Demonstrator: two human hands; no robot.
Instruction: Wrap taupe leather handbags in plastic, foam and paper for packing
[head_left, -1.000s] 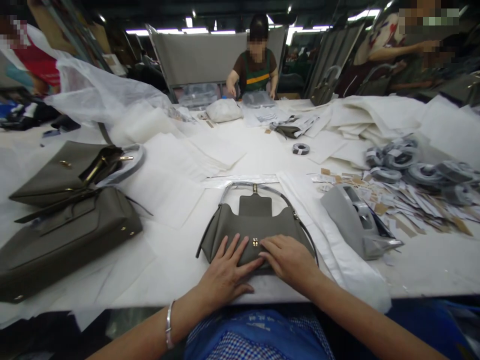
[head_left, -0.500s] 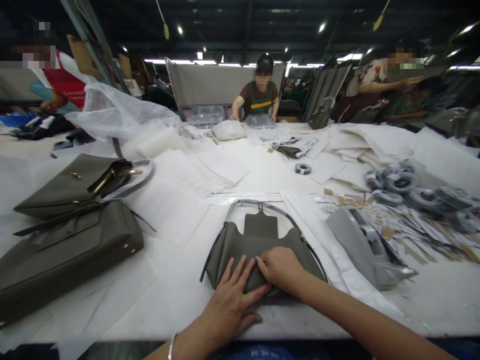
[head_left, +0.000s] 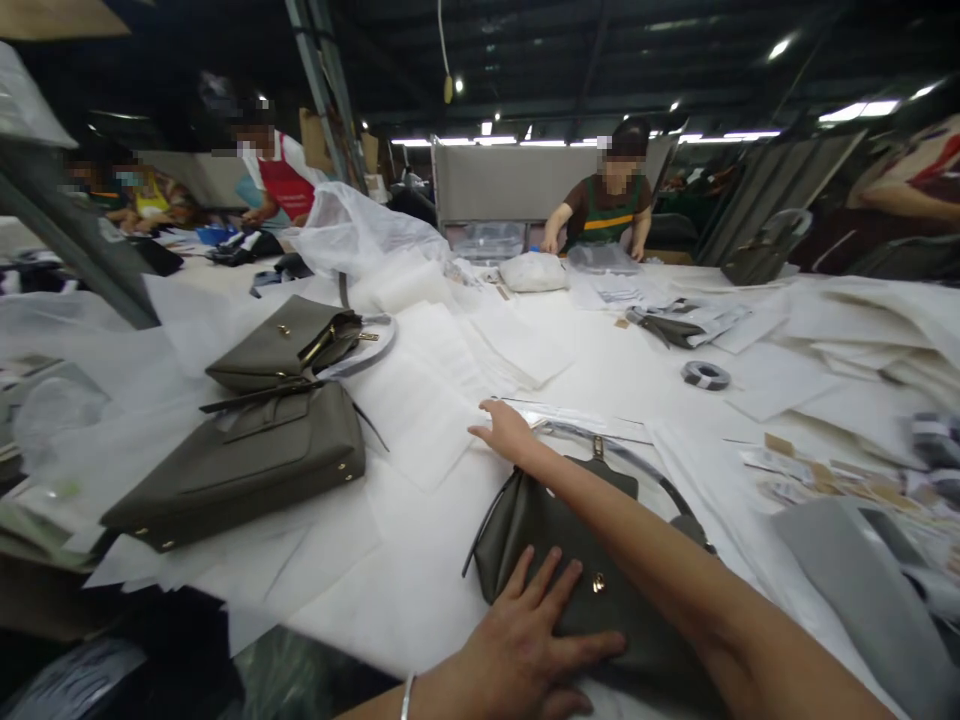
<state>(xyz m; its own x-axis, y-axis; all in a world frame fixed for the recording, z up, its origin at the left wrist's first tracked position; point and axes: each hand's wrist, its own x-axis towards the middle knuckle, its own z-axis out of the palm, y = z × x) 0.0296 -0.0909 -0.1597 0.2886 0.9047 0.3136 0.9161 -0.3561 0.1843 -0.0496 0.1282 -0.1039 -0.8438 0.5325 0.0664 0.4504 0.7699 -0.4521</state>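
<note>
A dark olive-grey handbag (head_left: pixel 600 640) lies on the table in front of me, with a gold clasp on its face and a plastic-wrapped handle arching behind it. My left hand (head_left: pixel 536 630) rests flat on its lower left part, fingers spread. Stretched across the bag, my right hand (head_left: pixel 506 430) hovers just past its upper left corner, beside white wrapping sheets (head_left: pixel 427 420). Its thumb and forefinger are apart with nothing visible between them; the other fingers are partly hidden. My right forearm covers part of the bag.
Two more olive-grey handbags, one with an open top (head_left: pixel 292 340) and one lying on its side (head_left: pixel 247 470), are to the left. A grey bag (head_left: pixel 862 580) and paper tags (head_left: pixel 825 470) sit right. A coiled strap (head_left: pixel 705 376) lies farther back. A co-worker (head_left: pixel 607 200) stands across the table.
My right hand has left the bag's face and reached forward and left over it. The clasp now shows. My left hand stays on the bag. The view has turned left.
</note>
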